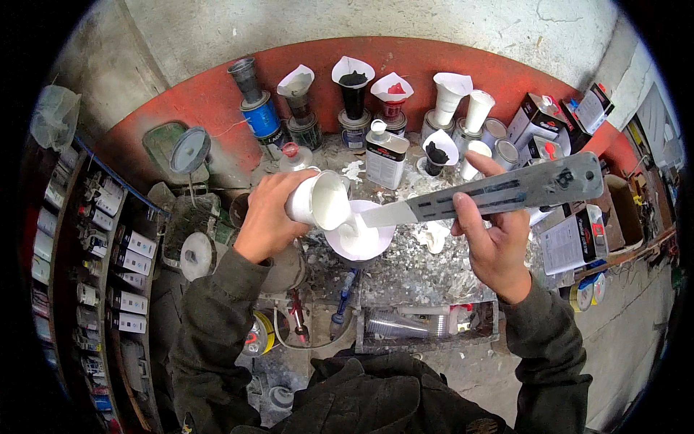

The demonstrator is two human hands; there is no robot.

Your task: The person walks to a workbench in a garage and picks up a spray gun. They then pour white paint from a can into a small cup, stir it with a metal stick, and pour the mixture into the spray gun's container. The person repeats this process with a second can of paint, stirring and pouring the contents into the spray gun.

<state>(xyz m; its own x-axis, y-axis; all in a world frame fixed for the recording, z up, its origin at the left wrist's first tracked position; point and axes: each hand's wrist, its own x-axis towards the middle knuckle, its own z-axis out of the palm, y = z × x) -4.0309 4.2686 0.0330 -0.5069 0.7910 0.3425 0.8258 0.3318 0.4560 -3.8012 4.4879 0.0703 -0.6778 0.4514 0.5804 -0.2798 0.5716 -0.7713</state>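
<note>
My left hand (269, 217) is wrapped round a white cup (295, 205), tilted to the right with white paint (332, 203) inside. Just below its lip stands a white paper paint strainer (383, 240), with white paint running down into it. My right hand (500, 253) grips a long grey paint stirring stick (538, 186), slotted and smeared. Its pale tip reaches left to the strainer, close to the cup's lip. What holds the strainer up is hidden beneath it.
Several cans topped with strainer-lined cups line the red backboard (296, 61). A rectangular metal can (386, 160) and a small cup of black paint (435, 153) stand nearer. Two spray guns (340, 318) hang at the bench front, beside an open drawer (426, 327). Shelves (108, 260) fill the left.
</note>
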